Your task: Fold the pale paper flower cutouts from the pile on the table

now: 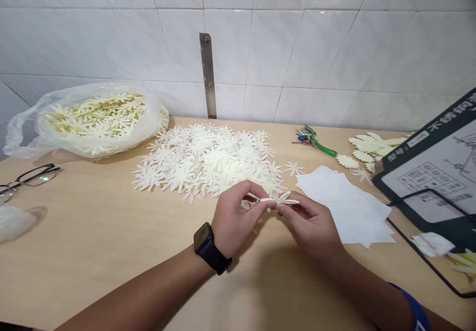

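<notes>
Between my two hands, above the table, is a cream flower cutout [286, 199] with narrow petals, some bent upward. My left hand [238, 217], with a black watch [208, 247] on its wrist, pinches the flower between thumb and fingers. From the other side my right hand [310, 222] grips it too, thumb at the flower's middle; its fingers are partly hidden. Just behind my hands lies a wide heap of similar pale flower cutouts [208, 160]. One single flower cutout [293, 168] rests apart at the heap's right edge.
A plastic bag [148, 123] full of yellowish cutouts sits at the back left, with glasses [35, 175] before it. White paper sheets [345, 202] lie right of my hands. Keys with a green strap [325, 146], leaf-edged cutouts [375, 147] and a dark box [439, 167] are farther right.
</notes>
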